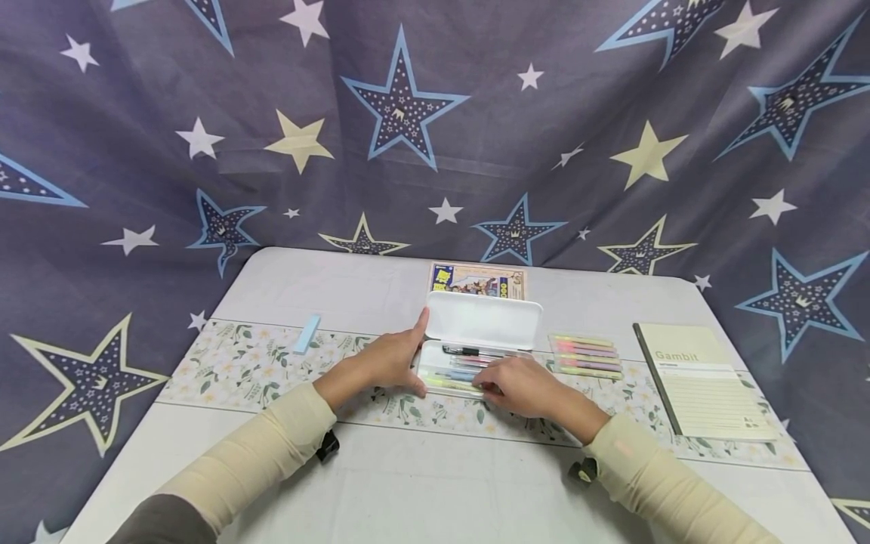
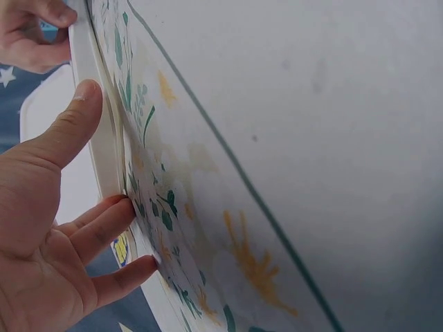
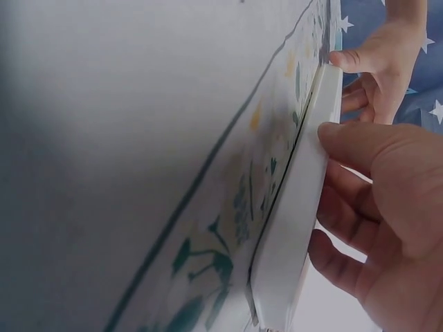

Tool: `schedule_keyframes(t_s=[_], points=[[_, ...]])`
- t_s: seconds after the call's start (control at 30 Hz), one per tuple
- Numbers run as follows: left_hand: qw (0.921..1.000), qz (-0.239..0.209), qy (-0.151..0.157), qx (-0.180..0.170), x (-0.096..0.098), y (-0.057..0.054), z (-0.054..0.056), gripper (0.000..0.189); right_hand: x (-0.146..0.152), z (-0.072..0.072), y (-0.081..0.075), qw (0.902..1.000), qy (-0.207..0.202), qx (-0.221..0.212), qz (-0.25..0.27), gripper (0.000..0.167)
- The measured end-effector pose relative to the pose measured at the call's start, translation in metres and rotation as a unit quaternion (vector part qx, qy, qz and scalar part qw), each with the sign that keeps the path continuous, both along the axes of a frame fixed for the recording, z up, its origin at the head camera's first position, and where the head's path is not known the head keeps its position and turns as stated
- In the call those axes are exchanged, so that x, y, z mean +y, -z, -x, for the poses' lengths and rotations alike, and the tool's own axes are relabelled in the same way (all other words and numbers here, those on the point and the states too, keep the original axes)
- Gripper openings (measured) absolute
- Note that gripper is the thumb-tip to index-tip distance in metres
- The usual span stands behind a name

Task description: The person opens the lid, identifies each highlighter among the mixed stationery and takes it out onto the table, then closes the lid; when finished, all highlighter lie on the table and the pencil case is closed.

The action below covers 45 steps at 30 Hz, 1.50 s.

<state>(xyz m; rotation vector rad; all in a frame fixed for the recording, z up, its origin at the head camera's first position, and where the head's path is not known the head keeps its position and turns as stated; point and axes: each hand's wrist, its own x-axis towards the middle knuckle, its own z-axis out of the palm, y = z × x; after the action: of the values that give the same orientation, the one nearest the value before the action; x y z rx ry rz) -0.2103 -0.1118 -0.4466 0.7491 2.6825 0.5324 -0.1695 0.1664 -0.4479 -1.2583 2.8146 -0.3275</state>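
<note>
A white pencil case (image 1: 435, 359) lies on the table with its lid (image 1: 484, 317) raised. Inside are a black pen (image 1: 469, 350), several other pens and a yellow highlighter (image 1: 442, 383). My left hand (image 1: 393, 358) spans the case's left end, thumb at the near corner and a finger up by the lid; the left wrist view shows its fingers (image 2: 104, 228) fairly straight. My right hand (image 1: 523, 385) reaches over the case's right part, thumb (image 3: 346, 138) at the front rim and fingers bent inside. I cannot tell whether it pinches a pen.
Several highlighters in a clear pack (image 1: 586, 357) lie right of the case. Farther right is a Gambit notebook (image 1: 707, 385). A light-blue strip (image 1: 308, 335) lies to the left. Behind the lid is a printed picture card (image 1: 479, 279), and a star-patterned curtain (image 1: 476, 174) hangs beyond the table.
</note>
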Motion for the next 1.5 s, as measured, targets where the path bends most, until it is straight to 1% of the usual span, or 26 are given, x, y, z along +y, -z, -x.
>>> schedule_keyframes(t_s=[0.4, 0.53, 0.77, 0.93, 1.17, 1.33, 1.5], points=[[1.0, 0.004, 0.0, 0.006, 0.0, 0.001, 0.001, 0.154, -0.001, 0.0, -0.002, 0.9999, 0.003, -0.013, 0.0, 0.015], [1.0, 0.004, 0.0, 0.008, 0.0, 0.001, 0.001, 0.154, -0.001, 0.0, -0.003, 0.9998, 0.007, -0.019, -0.002, 0.017], [0.9999, 0.006, 0.0, 0.009, 0.001, 0.002, 0.001, 0.154, 0.001, 0.002, -0.007, 0.9996, -0.003, -0.028, 0.004, 0.021], [0.9999, 0.007, 0.001, 0.011, 0.001, 0.002, 0.0, 0.154, 0.006, 0.002, -0.008, 0.9997, -0.008, -0.023, 0.003, 0.023], [0.9999, 0.007, -0.001, 0.009, 0.001, 0.001, 0.0, 0.154, 0.015, 0.0, -0.011, 0.9999, -0.004, -0.015, 0.001, 0.022], [0.9999, 0.007, -0.003, 0.014, 0.001, 0.002, 0.0, 0.155, 0.023, -0.002, -0.01, 0.9999, -0.004, -0.009, 0.003, 0.023], [0.9999, 0.008, -0.006, 0.01, 0.0, 0.002, 0.0, 0.154, 0.031, -0.004, -0.009, 0.9999, -0.005, -0.001, 0.009, 0.023]])
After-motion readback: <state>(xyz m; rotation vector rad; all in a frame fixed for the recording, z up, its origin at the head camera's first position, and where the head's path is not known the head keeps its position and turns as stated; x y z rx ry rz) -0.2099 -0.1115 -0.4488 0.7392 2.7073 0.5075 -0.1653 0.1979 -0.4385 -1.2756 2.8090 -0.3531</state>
